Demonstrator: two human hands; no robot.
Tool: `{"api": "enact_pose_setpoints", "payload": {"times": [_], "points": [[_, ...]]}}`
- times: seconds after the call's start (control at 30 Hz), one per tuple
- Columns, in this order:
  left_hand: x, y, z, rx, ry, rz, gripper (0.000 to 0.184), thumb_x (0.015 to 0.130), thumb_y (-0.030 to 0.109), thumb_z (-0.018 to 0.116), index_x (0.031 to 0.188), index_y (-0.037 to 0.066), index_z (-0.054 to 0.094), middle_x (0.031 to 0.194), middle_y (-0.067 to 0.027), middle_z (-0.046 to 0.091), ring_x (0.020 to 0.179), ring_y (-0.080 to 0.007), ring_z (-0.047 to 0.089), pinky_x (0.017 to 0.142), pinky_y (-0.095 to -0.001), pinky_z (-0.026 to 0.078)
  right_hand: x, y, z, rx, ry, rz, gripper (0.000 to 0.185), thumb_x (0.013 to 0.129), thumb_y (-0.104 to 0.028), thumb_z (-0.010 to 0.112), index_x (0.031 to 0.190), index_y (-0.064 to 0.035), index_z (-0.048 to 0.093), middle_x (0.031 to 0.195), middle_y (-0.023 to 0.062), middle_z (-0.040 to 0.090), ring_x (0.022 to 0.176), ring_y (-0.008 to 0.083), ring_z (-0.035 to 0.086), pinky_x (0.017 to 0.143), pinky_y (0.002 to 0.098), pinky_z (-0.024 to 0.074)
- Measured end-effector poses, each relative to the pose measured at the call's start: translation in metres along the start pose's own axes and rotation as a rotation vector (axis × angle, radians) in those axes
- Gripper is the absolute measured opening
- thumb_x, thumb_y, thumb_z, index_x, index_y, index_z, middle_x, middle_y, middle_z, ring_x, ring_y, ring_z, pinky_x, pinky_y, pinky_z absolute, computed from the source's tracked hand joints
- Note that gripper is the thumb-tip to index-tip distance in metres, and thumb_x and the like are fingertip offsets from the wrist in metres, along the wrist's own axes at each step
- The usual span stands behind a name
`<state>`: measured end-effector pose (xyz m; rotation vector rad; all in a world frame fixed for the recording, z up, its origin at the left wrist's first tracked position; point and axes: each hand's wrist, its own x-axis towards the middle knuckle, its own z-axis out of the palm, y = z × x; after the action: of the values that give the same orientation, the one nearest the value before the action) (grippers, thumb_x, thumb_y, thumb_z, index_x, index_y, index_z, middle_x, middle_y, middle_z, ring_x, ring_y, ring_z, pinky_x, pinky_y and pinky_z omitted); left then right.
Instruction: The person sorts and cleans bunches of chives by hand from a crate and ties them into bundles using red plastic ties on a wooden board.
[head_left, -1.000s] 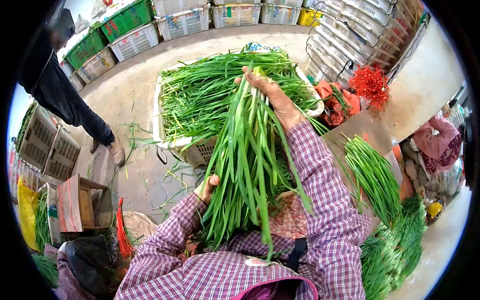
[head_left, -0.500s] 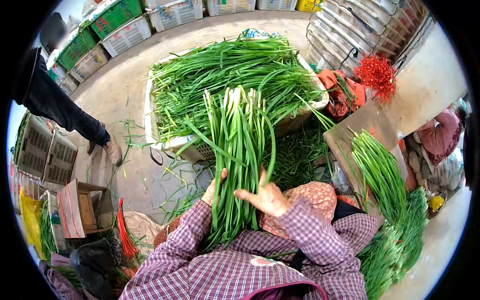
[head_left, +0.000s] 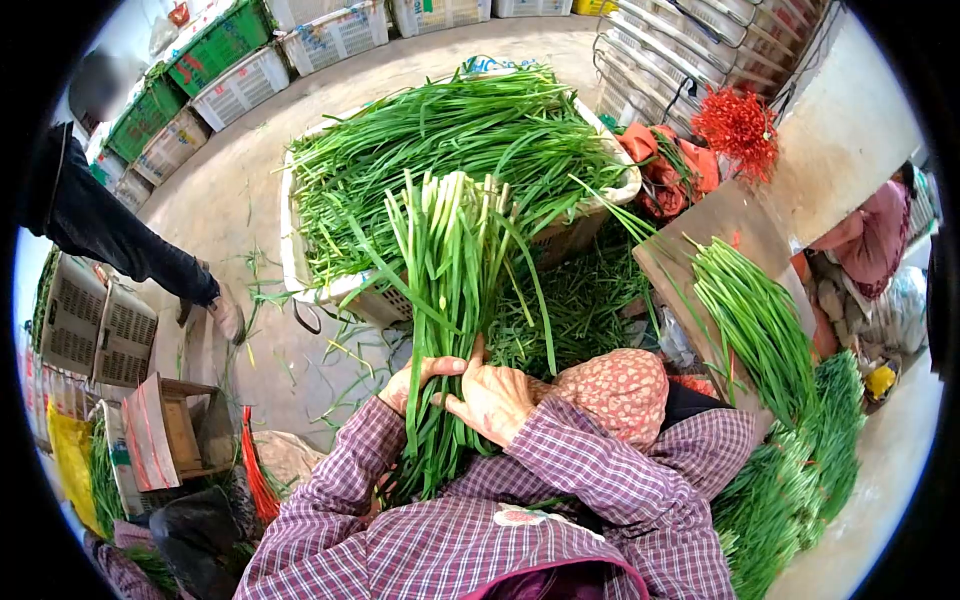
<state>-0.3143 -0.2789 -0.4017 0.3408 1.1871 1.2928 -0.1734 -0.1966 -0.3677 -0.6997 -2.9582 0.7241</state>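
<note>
A thick bunch of garlic chives (head_left: 447, 265) stands upright before my lap, pale cut ends up and green leaves hanging down. My left hand (head_left: 420, 385) wraps its left side, thumb across the front. From the right, my right hand (head_left: 492, 400) closes round the same bunch, its thumb beside the left one. Behind the bunch stands a white plastic crate (head_left: 292, 240) heaped with loose chives (head_left: 470, 140). To the right, a smaller chive bunch (head_left: 752, 315) lies on a brown board (head_left: 672, 250).
More chives (head_left: 780, 500) are piled at the lower right. Red ties (head_left: 737, 133) hang near stacked crates (head_left: 690, 60). A person's dark-trousered leg (head_left: 125, 225) is at the left. A small wooden stool (head_left: 165, 430) and red strips (head_left: 257, 465) are at lower left. Trimmings litter the floor.
My right hand has moved left and down, from spread fingers beside the bunch to closing on it. My left thumb now crosses the front. The view has shifted slightly.
</note>
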Motion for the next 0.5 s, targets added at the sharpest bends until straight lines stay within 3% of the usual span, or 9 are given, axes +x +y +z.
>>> {"api": "enact_pose_setpoints", "payload": {"times": [0.03, 0.07, 0.13, 0.17, 0.27, 0.33, 0.4, 0.47, 0.5], "points": [[-0.001, -0.002, 0.0, -0.024, 0.017, 0.045, 0.067, 0.073, 0.011, 0.07, 0.136, 0.003, 0.048, 0.124, -0.0138, 0.061, 0.108, -0.0249, 0.062, 0.093, -0.0391, 0.052, -0.003, -0.004, -0.007, -0.018, -0.011, 0.027, 0.089, 0.082, -0.06, 0.063, 0.116, 0.0214, 0.048, 0.065, 0.0168, 0.063, 0.057, 0.032, 0.064, 0.054, 0.0414, 0.0517], [-0.003, 0.001, -0.003, -0.061, -0.05, 0.078, 0.048, 0.083, 0.007, 0.067, 0.129, 0.001, 0.056, 0.118, -0.0109, 0.064, 0.104, -0.0196, 0.062, 0.091, -0.0333, 0.052, -0.005, -0.005, -0.013, -0.017, -0.011, 0.029, 0.089, 0.082, -0.06, 0.063, 0.116, 0.0214, 0.048, 0.065, 0.0168, 0.063, 0.057, 0.032, 0.064, 0.054, 0.0414, 0.0517], [-0.013, 0.006, -0.001, -0.079, -0.005, 0.059, 0.046, 0.083, 0.008, 0.066, 0.128, -0.001, 0.057, 0.119, -0.013, 0.064, 0.102, -0.0196, 0.064, 0.09, -0.033, 0.053, -0.009, -0.003, -0.029, -0.077, -0.034, -0.093, 0.095, 0.08, -0.064, 0.063, 0.124, 0.0196, 0.046, 0.063, 0.0139, 0.062, 0.054, 0.0289, 0.063, 0.052, 0.0395, 0.05], [-0.015, 0.012, 0.0, -0.073, 0.055, -0.033, 0.057, 0.074, 0.007, 0.067, 0.129, 0.0, 0.053, 0.118, -0.0148, 0.064, 0.105, -0.0256, 0.063, 0.095, -0.0395, 0.052, -0.012, 0.0, -0.04, -0.127, -0.04, -0.146, 0.092, 0.08, -0.067, 0.061, 0.122, 0.0145, 0.05, 0.059, 0.012, 0.06, 0.051, 0.025, 0.061, 0.049, 0.037, 0.0478], [-0.02, 0.02, -0.003, -0.165, -0.093, 0.065, 0.053, 0.075, 0.005, 0.065, 0.127, -0.004, 0.054, 0.117, -0.0173, 0.064, 0.1, -0.0269, 0.065, 0.089, -0.0398, 0.055, -0.016, 0.0, -0.099, -0.157, -0.151, -0.1, 0.068, 0.083, -0.065, 0.059, 0.096, 0.0012, 0.066, 0.057, 0.0073, 0.062, 0.047, 0.019, 0.06, 0.048, 0.0342, 0.0494], [-0.024, 0.027, 0.0, -0.094, -0.069, 0.152, 0.054, 0.074, 0.004, 0.066, 0.127, -0.003, 0.053, 0.11, -0.0157, 0.066, 0.092, -0.0276, 0.067, 0.083, -0.0385, 0.058, -0.016, 0.011, -0.13, 0.038, 0.022, -0.119, 0.053, 0.085, -0.054, 0.064, 0.086, -0.0005, 0.068, 0.061, 0.0078, 0.067, 0.049, 0.0157, 0.062, 0.05, 0.0309, 0.0516], [-0.03, 0.033, 0.001, 0.039, 0.025, 0.143, 0.063, 0.07, 0.004, 0.07, 0.129, -0.001, 0.051, 0.109, -0.0128, 0.064, 0.095, -0.0252, 0.065, 0.086, -0.0377, 0.056, -0.005, 0.013, -0.156, 0.281, 0.227, -0.067, 0.033, 0.084, -0.034, 0.073, 0.084, -0.0012, 0.068, 0.066, 0.011, 0.069, 0.056, 0.0161, 0.066, 0.052, 0.0308, 0.0527], [-0.032, 0.037, 0.003, 0.119, 0.03, 0.171, 0.067, 0.067, 0.004, 0.072, 0.13, 0.0, 0.05, 0.11, -0.0113, 0.063, 0.098, -0.0238, 0.063, 0.088, -0.0373, 0.054, 0.016, 0.012, -0.154, 0.324, 0.464, -0.07, 0.039, 0.081, -0.037, 0.074, 0.09, -0.0001, 0.066, 0.068, 0.0128, 0.07, 0.06, 0.0202, 0.069, 0.056, 0.0338, 0.0537], [-0.032, 0.038, 0.005, 0.196, 0.038, 0.2, 0.071, 0.064, 0.005, 0.073, 0.131, 0.001, 0.048, 0.111, -0.0099, 0.061, 0.101, -0.0224, 0.061, 0.091, -0.0369, 0.052, 0.025, 0.009, -0.148, 0.305, 0.462, -0.044, 0.043, 0.08, -0.039, 0.075, 0.095, 0.0004, 0.064, 0.069, 0.013, 0.07, 0.062, 0.0228, 0.069, 0.058, 0.0354, 0.054]]}}
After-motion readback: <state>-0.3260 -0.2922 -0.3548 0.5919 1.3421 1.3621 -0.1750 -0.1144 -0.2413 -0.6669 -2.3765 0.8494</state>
